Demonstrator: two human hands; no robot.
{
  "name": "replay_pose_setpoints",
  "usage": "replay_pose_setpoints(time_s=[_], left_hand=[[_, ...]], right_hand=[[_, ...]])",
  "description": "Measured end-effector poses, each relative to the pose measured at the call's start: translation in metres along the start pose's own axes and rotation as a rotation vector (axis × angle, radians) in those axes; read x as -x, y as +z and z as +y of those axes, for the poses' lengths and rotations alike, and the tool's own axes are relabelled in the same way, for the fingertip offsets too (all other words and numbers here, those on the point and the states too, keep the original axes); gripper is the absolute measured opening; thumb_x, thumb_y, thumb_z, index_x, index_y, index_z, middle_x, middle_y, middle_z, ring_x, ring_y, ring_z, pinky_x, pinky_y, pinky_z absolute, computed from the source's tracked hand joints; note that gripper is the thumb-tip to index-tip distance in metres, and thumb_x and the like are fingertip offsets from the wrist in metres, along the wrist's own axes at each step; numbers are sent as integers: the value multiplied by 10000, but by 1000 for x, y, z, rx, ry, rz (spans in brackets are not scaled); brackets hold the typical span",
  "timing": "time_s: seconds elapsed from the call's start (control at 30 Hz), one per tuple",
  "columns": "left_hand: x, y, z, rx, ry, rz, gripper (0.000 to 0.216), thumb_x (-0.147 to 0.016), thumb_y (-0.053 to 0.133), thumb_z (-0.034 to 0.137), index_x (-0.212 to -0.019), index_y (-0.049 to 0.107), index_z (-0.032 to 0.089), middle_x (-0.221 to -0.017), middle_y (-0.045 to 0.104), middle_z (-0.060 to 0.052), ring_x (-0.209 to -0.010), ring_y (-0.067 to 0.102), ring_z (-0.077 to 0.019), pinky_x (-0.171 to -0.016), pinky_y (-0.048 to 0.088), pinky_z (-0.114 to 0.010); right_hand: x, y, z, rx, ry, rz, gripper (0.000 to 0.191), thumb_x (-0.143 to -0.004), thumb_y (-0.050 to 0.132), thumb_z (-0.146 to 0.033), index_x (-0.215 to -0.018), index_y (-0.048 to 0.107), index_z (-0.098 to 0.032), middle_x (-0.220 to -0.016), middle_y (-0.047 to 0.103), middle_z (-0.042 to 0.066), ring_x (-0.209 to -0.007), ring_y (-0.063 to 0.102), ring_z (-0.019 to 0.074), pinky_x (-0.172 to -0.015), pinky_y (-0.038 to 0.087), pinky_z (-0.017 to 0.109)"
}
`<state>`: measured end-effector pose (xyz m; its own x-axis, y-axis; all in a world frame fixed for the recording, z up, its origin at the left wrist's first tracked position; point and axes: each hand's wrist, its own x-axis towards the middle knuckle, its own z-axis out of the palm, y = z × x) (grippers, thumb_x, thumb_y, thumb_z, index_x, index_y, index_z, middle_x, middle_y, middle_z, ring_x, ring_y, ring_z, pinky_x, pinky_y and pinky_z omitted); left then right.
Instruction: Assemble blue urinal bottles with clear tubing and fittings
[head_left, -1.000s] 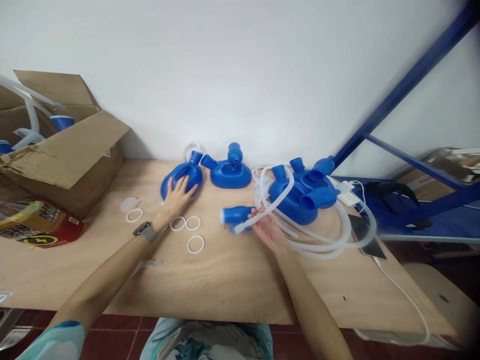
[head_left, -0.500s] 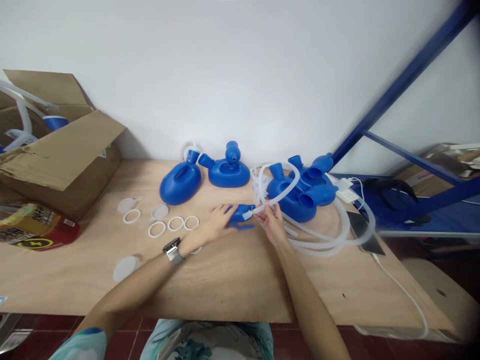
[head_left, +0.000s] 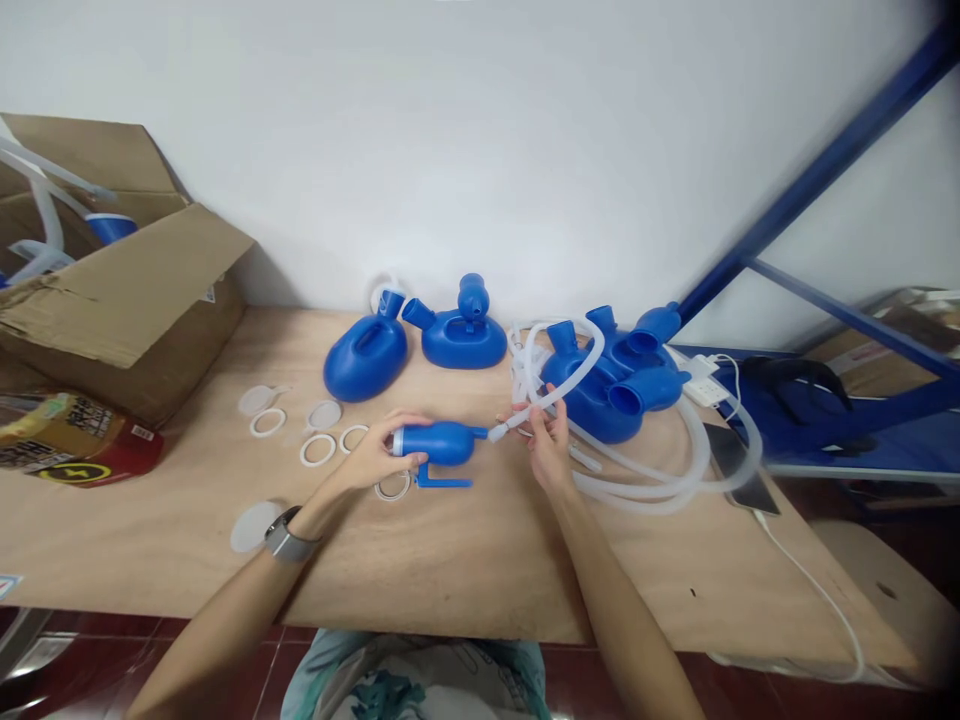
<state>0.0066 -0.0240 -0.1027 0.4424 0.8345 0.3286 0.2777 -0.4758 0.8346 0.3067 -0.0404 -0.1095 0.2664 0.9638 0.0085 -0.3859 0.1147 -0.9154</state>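
My left hand (head_left: pixel 390 450) is wrapped round the wide end of a blue plastic urinal head (head_left: pixel 442 442), which lies sideways with a whitish rim at that end. Its narrow spout points right, and a thin blue handle (head_left: pixel 446 483) sticks out below. In my right hand (head_left: pixel 549 440) a clear flexible tube (head_left: pixel 574 380) is pinched near its end. The tube's white connector (head_left: pixel 499 432) faces the spout tip; whether they touch I cannot tell. Past my right hand, blue urinal bottles (head_left: pixel 600 410) stand close together. White rings (head_left: pixel 318 450) lie left of my left hand.
Two more blue bottles (head_left: pixel 366 358) stand by the wall. Translucent caps (head_left: pixel 255 526) lie on the wooden table (head_left: pixel 480 580). At left are a cardboard box (head_left: pixel 127 290) and a red-yellow package (head_left: pixel 82 440). Coiled tubes (head_left: pixel 697 460), a phone (head_left: pixel 742 470) and a power strip (head_left: pixel 705 385) are at right.
My left hand has shifted left to the wide end of the urinal head, leaving its body and spout in plain view. My right hand stays nearly in place with the tube.
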Motion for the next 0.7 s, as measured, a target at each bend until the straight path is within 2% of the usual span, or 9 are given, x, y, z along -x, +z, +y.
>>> replay_pose_setpoints(time_s=[0.13, 0.27, 0.37, 0.43, 0.5, 0.6, 0.7], left_hand=[[3, 5, -3, 42, 38, 14, 436, -844, 818, 431, -1204, 736, 201, -1216, 684, -135, -1147, 671, -292, -975, 568, -439], [5, 10, -3, 34, 62, 56, 434, -850, 819, 449, -1201, 736, 207, -1223, 674, -141, -1164, 661, -299, -1000, 555, -463], [10, 15, -1, -4, 105, 108, 413, -884, 794, 436, -1221, 718, 209, -1226, 661, -140, -1158, 665, -290, -1001, 557, -464], [15, 19, -1, -55, 135, 132, 418, -895, 787, 435, -1242, 703, 217, -1229, 655, -137, -1148, 672, -287, -993, 567, -464], [21, 23, 0, -127, 161, 155, 471, -890, 799, 446, -1291, 679, 231, -1238, 649, -136, -1142, 681, -289, -984, 582, -463], [27, 27, 2, -239, 291, 159, 612, -896, 811, 426, -1442, 593, 255, -1300, 637, -151, -1187, 682, -294, -1003, 598, -463], [30, 28, 5, -373, 519, 145, 653, -924, 794, 293, -1521, 532, 254, -1349, 641, -172, -1239, 672, -291, -1022, 610, -466]], right_hand=[[5, 8, 1, -25, -24, 80, 861, -813, 823, -590, -1524, 371, -415, -978, 761, -49, -784, 806, 195, -707, 643, 316], [7, 11, 4, -77, -20, 90, 735, -813, 834, -558, -1427, 459, -405, -974, 751, -56, -797, 800, 186, -735, 644, 329], [9, 13, 7, -110, 1, 55, 576, -727, 928, -443, -1179, 590, -332, -962, 749, -61, -873, 794, 173, -796, 641, 308], [9, 13, 8, -107, 32, 15, 498, -667, 971, -360, -999, 610, -277, -952, 761, -44, -944, 784, 171, -845, 633, 288], [10, 12, 8, -104, 60, -6, 466, -653, 976, -334, -918, 601, -256, -943, 778, -18, -976, 776, 176, -863, 631, 281], [13, 13, 8, -120, 84, -4, 469, -648, 976, -349, -907, 596, -258, -937, 794, -3, -971, 779, 186, -800, 640, 271], [19, 17, 6, -121, 83, -8, 496, -627, 991, -368, -889, 584, -261, -907, 795, -9, -967, 787, 189, -722, 631, 238]])
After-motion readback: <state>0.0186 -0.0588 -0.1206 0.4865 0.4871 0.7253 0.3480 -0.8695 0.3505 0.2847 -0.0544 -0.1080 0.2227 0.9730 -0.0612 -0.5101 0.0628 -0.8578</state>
